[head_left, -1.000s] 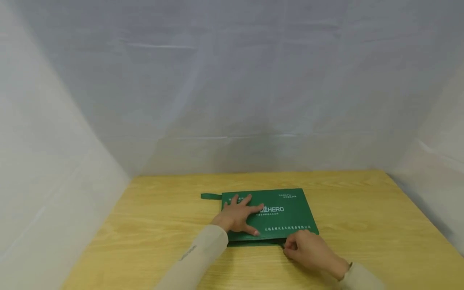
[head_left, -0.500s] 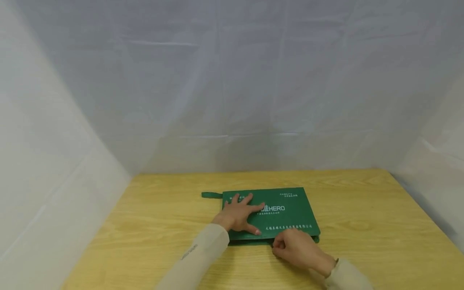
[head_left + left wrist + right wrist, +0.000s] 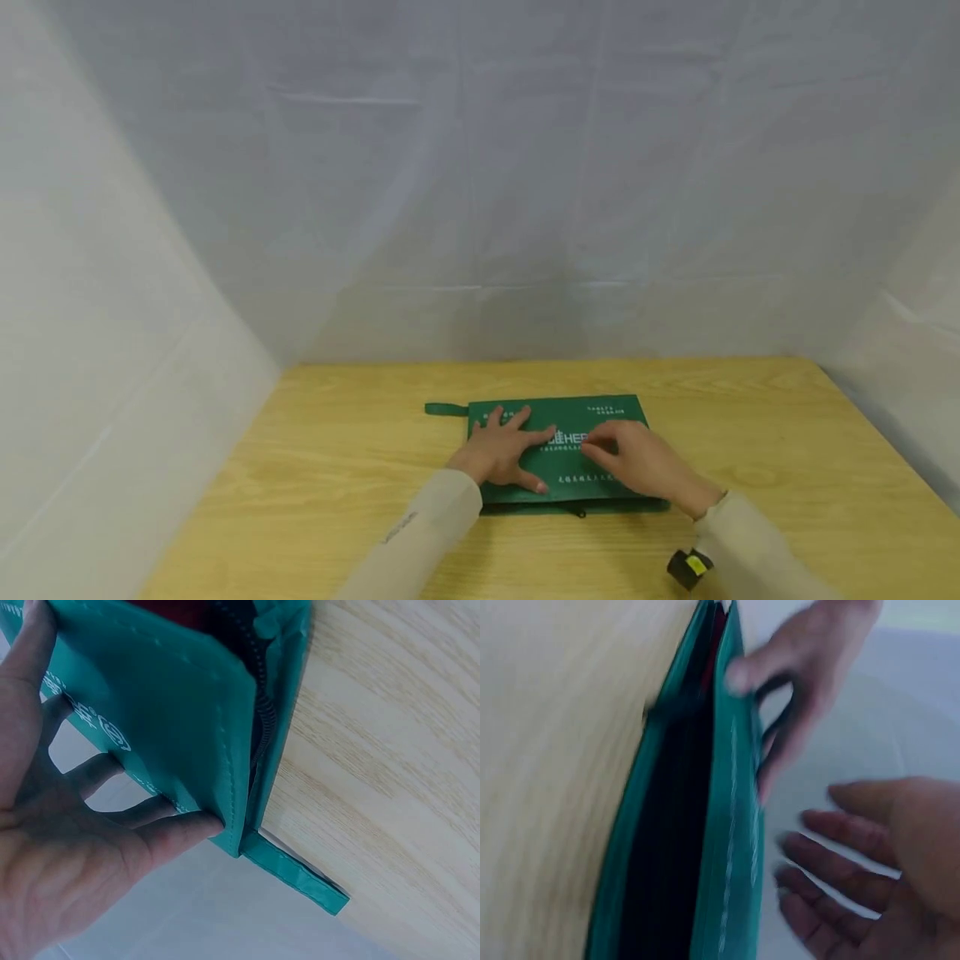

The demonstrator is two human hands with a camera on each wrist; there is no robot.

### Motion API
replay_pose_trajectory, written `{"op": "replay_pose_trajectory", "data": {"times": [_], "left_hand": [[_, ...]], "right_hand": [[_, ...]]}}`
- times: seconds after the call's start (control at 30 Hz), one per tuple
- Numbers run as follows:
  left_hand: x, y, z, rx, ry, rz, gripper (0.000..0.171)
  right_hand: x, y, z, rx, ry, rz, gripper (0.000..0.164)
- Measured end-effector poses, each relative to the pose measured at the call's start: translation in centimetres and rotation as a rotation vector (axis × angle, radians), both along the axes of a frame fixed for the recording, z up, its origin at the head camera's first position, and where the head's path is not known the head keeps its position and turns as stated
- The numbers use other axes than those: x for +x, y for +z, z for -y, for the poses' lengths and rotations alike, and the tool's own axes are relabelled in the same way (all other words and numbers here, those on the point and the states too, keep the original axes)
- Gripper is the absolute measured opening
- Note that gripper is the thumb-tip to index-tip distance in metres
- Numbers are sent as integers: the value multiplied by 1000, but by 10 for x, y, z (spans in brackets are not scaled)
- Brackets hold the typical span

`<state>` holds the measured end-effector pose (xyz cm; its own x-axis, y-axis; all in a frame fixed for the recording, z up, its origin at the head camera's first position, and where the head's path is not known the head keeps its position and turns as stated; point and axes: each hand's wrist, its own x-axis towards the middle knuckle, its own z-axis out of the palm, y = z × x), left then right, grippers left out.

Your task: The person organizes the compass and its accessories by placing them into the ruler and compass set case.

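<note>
A flat green zipper bag [image 3: 558, 417] with white "HERO" lettering lies on the table. My left hand [image 3: 498, 450] rests on its left part with fingers spread. Above the bag's right part hovers my right hand [image 3: 637, 462], its fingers loosely bent and holding nothing; the right wrist view shows those fingers [image 3: 840, 862] blurred and apart from the cover. The zipper pull [image 3: 581, 514] hangs at the near edge, around the middle. Zipper teeth [image 3: 262, 712] run along the gaping edge, and something red [image 3: 176, 610] shows inside. A green strap loop [image 3: 447, 409] sticks out at the far left corner.
The bag lies on a light wood-grain table [image 3: 360, 475]. White sheeting [image 3: 480, 208] hangs behind the table and along both sides. A small black and yellow device [image 3: 688, 568] is at the right sleeve.
My right hand slid left along the near edge, then let go of the zipper pull and rose over the bag's right part. The left hand stays spread on the cover.
</note>
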<state>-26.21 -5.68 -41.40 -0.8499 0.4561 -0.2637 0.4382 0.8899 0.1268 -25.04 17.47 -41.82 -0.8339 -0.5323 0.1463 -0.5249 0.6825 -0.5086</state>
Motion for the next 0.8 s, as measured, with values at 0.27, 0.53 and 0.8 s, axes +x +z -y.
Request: {"op": "replay_pose_trajectory", "data": {"times": [0.27, 0.53, 0.8], "left_hand": [[-2, 0, 3, -6, 12, 12, 81], [2, 2, 9, -22, 3, -8, 82], [1, 4, 11, -34, -10, -22, 82]], "right_hand": [[-37, -13, -16, 108, 134, -58, 77], [-45, -15, -7, 223, 158, -14, 87], [-41, -6, 3, 280, 134, 61, 87]]}}
